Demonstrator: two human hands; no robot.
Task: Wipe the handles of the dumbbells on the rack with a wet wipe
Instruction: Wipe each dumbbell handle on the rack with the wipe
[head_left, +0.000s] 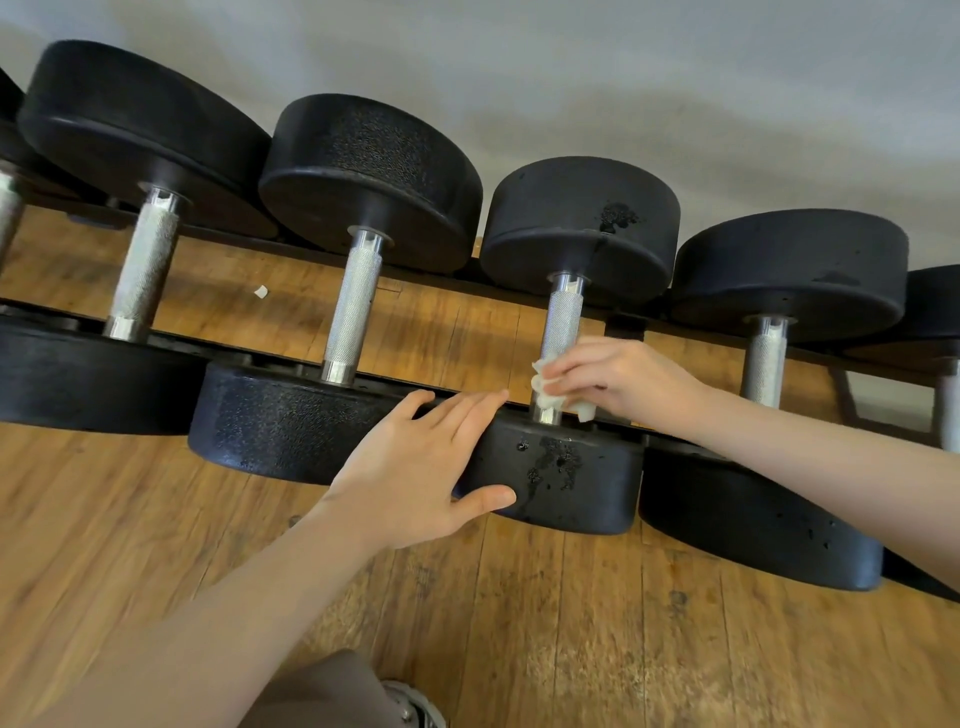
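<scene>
Several black dumbbells with knurled steel handles lie side by side on a low black rack (626, 325). My right hand (623, 382) holds a crumpled white wet wipe (550, 392) wrapped round the near end of the middle dumbbell's handle (563, 322). My left hand (426, 467) rests with straight fingers on that dumbbell's near head (571, 483), thumb along its front face. Wet spots show on both of its heads.
To the left lie a second dumbbell handle (353, 317) and a larger one (143, 267); to the right another (763, 361). Wooden floor (571, 623) lies below, with a small white scrap (261, 291) under the rack. A grey wall stands behind. My shoe (415, 706) is at the bottom.
</scene>
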